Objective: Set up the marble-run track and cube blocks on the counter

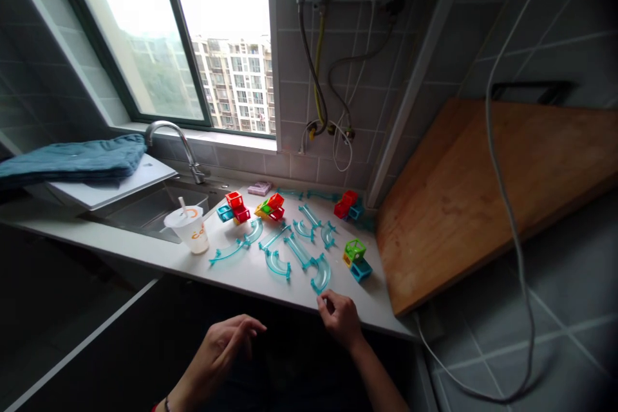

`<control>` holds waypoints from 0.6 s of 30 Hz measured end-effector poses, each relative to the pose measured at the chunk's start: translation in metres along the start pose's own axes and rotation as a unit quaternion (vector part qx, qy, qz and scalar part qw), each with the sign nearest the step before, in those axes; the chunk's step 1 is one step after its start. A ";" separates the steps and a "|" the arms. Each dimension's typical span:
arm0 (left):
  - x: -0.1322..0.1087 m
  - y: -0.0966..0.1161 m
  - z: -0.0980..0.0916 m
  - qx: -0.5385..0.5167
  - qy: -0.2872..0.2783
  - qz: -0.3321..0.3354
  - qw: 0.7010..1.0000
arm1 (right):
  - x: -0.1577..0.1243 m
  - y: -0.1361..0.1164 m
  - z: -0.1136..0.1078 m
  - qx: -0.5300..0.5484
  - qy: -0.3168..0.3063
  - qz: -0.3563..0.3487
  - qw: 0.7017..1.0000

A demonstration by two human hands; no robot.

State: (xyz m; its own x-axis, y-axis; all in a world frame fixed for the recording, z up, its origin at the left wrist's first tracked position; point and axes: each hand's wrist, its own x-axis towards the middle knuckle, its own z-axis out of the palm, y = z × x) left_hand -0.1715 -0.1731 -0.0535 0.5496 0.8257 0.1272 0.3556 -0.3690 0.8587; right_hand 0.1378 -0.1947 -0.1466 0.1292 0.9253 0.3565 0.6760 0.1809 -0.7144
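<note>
My left hand [226,341] is nearest to me, in front of the counter [159,256] and below its edge. Its fingers are loosely bent and apart, and it holds nothing. My right hand [340,319] is at the counter's front edge, with the fingers curled in towards the thumb. The fingertips are right at the near end of a curved track piece [320,278] of clear blue plastic. I cannot tell whether they pinch it or only meet it.

Just beyond lie more blue track pieces [277,262], spread flat. A green cube [355,250] and a blue cube [361,270] sit side by side to their right. To the left stands a white cup [192,230] with a straw. Farther back are clusters of red, yellow and blue cubes [241,208]. Then come the sink [145,209] with its tap [179,139], and a folded blue cloth [72,161]. A wooden board [483,193] leans at the right, and the window [193,45] is behind everything.
</note>
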 end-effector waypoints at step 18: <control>0.021 0.011 0.026 -0.059 0.054 0.000 0.997 | 0.002 -0.001 0.000 -0.007 0.014 0.010 1.000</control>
State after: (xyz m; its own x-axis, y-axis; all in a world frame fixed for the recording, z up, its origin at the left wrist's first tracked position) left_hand -0.1364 -0.1709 -0.0546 0.4628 0.8691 0.1744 0.2615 -0.3218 0.9099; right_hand 0.1372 -0.1935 -0.1449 0.1637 0.9190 0.3586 0.6831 0.1566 -0.7133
